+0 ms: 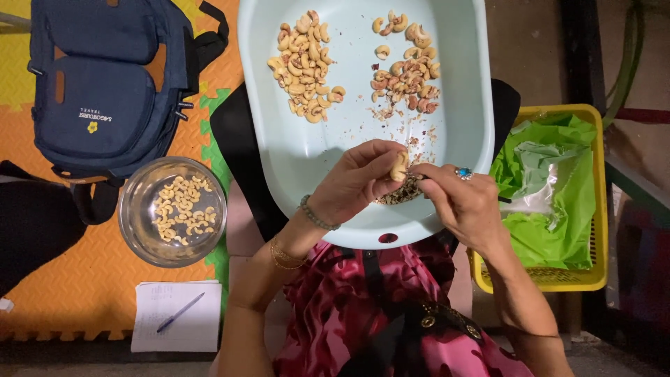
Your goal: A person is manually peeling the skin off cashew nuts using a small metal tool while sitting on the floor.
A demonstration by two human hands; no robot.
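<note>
The left hand point(359, 178) pinches a pale cashew kernel point(399, 166) between thumb and fingertips, holding it just above the near end of a light blue oval tray point(269, 139) resting on the person's lap. The right hand point(460, 202), wearing a ring with a blue stone, is closed in a pinch right against the kernel; whether it grips a small tool or only the nut's skin cannot be told. Directly beneath both hands lies a small heap of brown skin scraps point(401, 192) on the tray. Farther up the tray sit two separate piles: clean pale cashews point(306, 66) to the left, and reddish, partly skinned ones point(410, 73) to the right. Left of the tray, on the orange mat, a steel bowl point(132, 209) holds more peeled kernels, with a notebook and pen point(178, 315) below it and a navy backpack point(105, 84) above. On the right stands a yellow basket point(597, 202) lined with green plastic.
</note>
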